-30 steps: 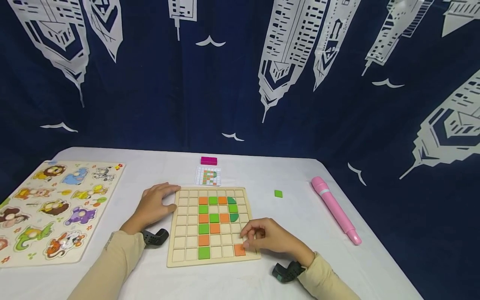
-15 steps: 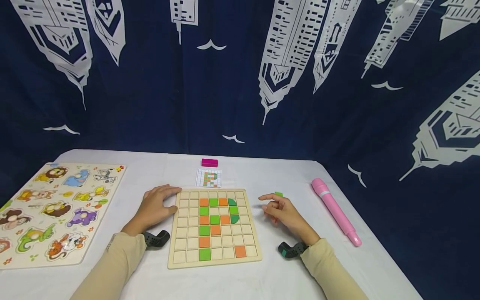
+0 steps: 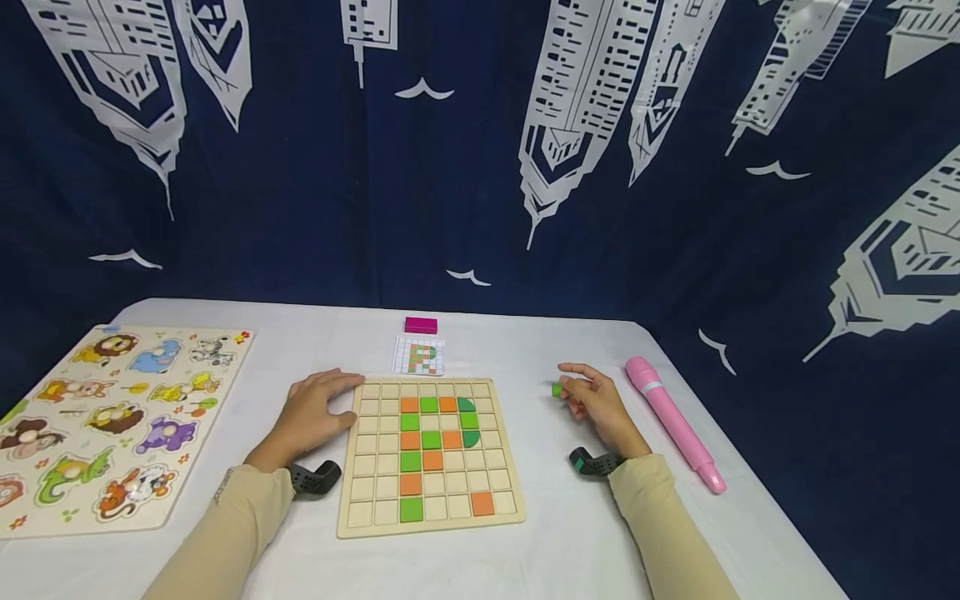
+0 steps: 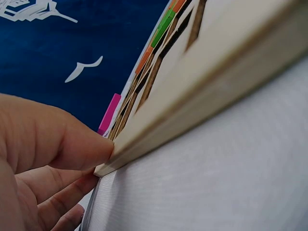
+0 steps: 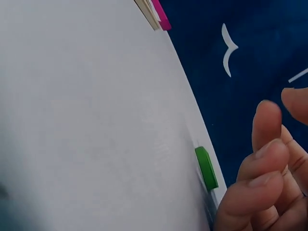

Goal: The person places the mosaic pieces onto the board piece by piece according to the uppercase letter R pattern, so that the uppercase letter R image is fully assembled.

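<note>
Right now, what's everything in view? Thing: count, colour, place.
Grid board: 1, pale wood, table centre.
Tiles set in board: 7 orange, 7 green, forming a letter pattern, plus one orange at bottom right.
Loose tile: 1, green, on the table right of the board, at the right hand's fingertips.
Pattern card: 1, white with orange and green grid, behind the board.
Block: 1, magenta, behind the card.
Pen-shaped tube: 1, pink, table's right side.
Animal puzzle: 1, multicoloured, table's left side.
Table: 1, white.
Backdrop: navy with white buildings.
Left hand: resting against the board's left edge.
Right hand: beside the loose tile, not gripping.
</note>
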{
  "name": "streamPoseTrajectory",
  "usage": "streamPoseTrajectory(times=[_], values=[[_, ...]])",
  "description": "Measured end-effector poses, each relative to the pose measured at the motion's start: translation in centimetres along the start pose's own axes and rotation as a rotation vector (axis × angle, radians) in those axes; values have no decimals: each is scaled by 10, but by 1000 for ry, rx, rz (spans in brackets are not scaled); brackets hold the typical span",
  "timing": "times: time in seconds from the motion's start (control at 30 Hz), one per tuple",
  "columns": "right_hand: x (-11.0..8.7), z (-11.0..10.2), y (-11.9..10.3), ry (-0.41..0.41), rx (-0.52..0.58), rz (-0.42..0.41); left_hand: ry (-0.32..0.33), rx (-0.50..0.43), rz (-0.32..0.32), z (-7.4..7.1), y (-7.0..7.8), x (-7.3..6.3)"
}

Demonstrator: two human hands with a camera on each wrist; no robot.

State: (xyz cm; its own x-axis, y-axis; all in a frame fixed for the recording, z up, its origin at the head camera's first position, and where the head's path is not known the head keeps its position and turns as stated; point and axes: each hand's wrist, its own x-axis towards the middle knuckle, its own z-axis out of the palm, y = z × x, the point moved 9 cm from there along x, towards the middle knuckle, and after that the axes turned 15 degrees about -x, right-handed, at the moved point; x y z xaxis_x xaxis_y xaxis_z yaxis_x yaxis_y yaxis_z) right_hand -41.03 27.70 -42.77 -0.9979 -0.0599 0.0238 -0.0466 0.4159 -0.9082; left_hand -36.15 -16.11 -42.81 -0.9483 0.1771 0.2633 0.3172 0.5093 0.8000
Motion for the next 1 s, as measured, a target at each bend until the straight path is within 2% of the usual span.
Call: streamPoseTrajectory(times=[0.4,0.77,1.0], values=[[7,-7,13,59,-28,64,2,9,1,-3,-3,1],[6,-6,16,88,-159,120,2,6,1,-2,-5,1],[4,-7,15,92,-185,117,-3,2,-6,0,-4,1]])
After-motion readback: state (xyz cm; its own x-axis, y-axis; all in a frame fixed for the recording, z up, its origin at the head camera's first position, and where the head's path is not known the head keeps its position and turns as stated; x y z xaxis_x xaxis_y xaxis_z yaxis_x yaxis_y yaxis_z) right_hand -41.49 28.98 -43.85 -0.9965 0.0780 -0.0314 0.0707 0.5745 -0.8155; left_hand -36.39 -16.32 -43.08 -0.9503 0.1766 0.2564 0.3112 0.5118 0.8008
